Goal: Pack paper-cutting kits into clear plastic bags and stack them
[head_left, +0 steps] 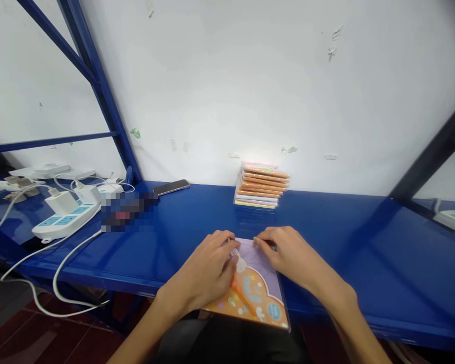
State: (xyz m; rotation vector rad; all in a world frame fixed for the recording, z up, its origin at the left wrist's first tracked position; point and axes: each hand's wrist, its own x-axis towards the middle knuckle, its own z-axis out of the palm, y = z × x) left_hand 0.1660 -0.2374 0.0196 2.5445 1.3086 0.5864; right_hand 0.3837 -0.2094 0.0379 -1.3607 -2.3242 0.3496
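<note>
A thin orange and purple booklet (268, 296) in a glossy, clear wrapper lies at the table's front edge, its lower part jutting past it. My left hand (208, 268) rests over its left side, fingers curled and thumb bent in. Below that thumb, an orange stick-like shape (244, 298) crosses the cover; whether it is a loose thing or printed, I cannot tell. At the upper edge, my right hand (286, 253) is closed in a pinch, thumb against fingers. The booklet's left side is hidden under my left hand.
Against the wall stands a stack of thin, wrapped booklets (262, 187) on the blue table (326, 217). A phone (171, 187) lies left of it. Further left are a blurred dark object (127, 212) and a white power strip (66, 221) with plugs. White cables (56, 278) hang over the front edge.
</note>
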